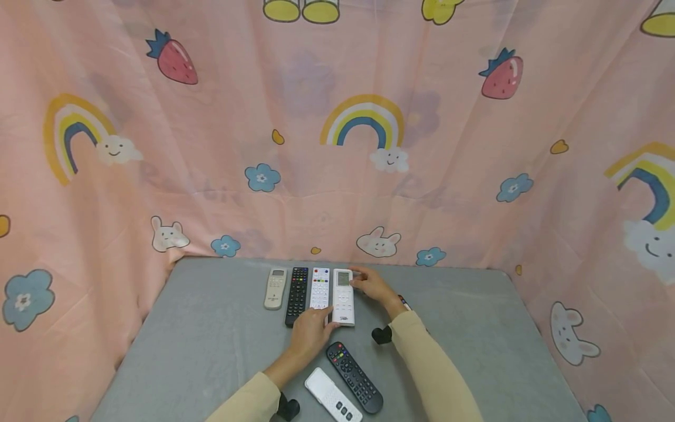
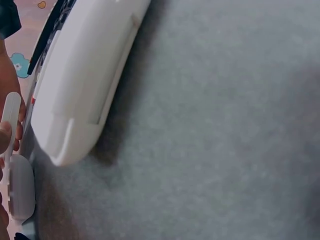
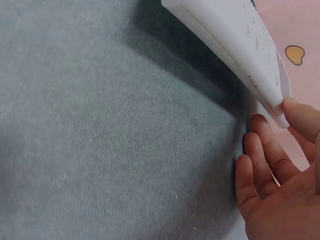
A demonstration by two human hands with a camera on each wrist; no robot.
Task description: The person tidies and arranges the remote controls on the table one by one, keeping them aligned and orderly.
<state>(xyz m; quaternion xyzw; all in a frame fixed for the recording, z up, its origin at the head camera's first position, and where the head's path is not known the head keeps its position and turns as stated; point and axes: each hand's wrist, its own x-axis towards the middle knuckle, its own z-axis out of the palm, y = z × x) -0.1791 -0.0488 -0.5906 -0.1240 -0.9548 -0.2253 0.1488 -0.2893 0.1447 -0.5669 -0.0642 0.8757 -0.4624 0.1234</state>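
A white air-conditioner remote [image 1: 344, 308] with a grey screen lies at the right end of a row. My right hand [image 1: 374, 285] pinches its screen end between thumb and fingers; the right wrist view shows that remote [image 3: 245, 47] tilted, casting a shadow on the cloth. At its lower left corner my left hand [image 1: 311, 337] holds it with thumb and index finger. Left of it lie a white remote [image 1: 319, 287] with coloured buttons, a black remote [image 1: 297, 293] and a small cream remote [image 1: 275, 290]. My left hand partly covers the lower ends of the middle two.
Nearer me, a dark grey remote [image 1: 354, 378] lies slantwise beside a white remote [image 1: 333, 395] with a few dark buttons. The grey cloth-covered table [image 1: 211, 351] meets a pink patterned curtain [image 1: 453, 223] at the back and sides.
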